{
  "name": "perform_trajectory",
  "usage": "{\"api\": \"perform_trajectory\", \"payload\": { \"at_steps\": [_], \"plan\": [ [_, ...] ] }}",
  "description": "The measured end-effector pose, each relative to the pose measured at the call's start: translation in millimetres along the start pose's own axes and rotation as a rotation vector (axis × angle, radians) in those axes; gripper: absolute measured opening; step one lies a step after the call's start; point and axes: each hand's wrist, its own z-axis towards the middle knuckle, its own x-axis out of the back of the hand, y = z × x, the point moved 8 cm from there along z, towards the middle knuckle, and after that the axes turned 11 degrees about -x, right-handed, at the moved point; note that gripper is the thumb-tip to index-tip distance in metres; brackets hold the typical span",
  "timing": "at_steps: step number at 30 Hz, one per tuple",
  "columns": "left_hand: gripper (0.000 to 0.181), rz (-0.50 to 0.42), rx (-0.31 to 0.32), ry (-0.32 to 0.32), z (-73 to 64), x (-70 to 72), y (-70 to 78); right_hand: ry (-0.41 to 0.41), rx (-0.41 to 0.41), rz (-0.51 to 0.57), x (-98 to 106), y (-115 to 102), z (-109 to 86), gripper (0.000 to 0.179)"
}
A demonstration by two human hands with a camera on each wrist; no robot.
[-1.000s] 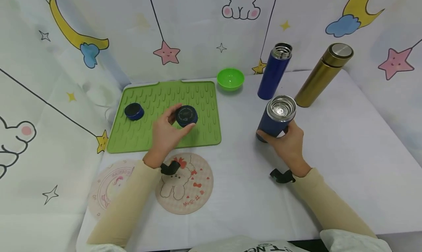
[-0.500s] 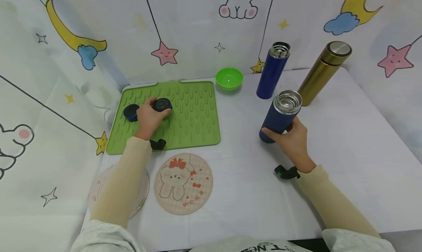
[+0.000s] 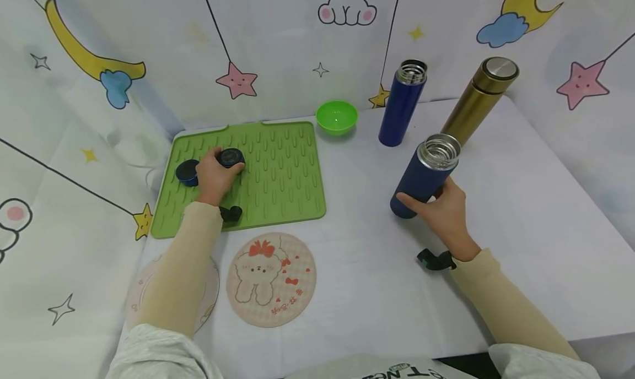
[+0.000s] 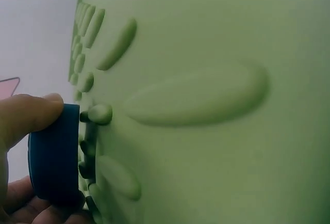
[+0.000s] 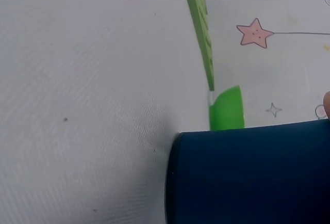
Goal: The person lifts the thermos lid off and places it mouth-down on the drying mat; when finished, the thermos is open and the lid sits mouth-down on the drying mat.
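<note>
My left hand [image 3: 215, 176] pinches a round dark blue bottle cap [image 3: 231, 157] between thumb and fingers, right at the surface of the green ridged mat [image 3: 278, 175]. In the left wrist view the cap [image 4: 55, 154] stands edge-on beside the mat's ridges. A second dark blue cap [image 3: 187, 172] lies on the mat just left of that hand, partly covered by it. My right hand [image 3: 444, 211] grips the lower part of a matte navy thermos [image 3: 421, 178], lidless, its steel mouth showing. The thermos base [image 5: 178, 177] is at the white cloth in the right wrist view.
Behind the navy thermos stand a glossy blue lidless thermos [image 3: 403, 103] and a gold capped thermos [image 3: 478, 101]. A green bowl [image 3: 337, 118] sits by the mat's back right corner. Two round placemats lie in front, the rabbit one [image 3: 272, 280] and a pink one [image 3: 210, 296] under the left arm.
My left hand has carried the cap left and lowered it to the mat beside the other cap. The right hand keeps holding the navy thermos, which has shifted slightly. The head view has turned a little.
</note>
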Motion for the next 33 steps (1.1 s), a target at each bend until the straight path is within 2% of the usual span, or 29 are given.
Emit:
{"api": "perform_trajectory", "payload": {
  "at_steps": [10, 20, 33],
  "plan": [
    [0.078, 0.025, -0.03, 0.011, -0.4, -0.6, -0.2, -0.007, 0.005, 0.004, 1.3, 0.7, -0.2, 0.075],
    [0.079, 0.039, -0.037, 0.028, -4.3, -0.9, 3.2, -0.028, -0.016, -0.004, -0.9, 4.8, 0.1, 0.077],
    [0.079, 0.042, -0.033, 0.027, -5.5, -4.9, -0.9, -0.069, -0.019, -0.039, -1.3, 4.6, 2.0, 0.081]
  ]
}}
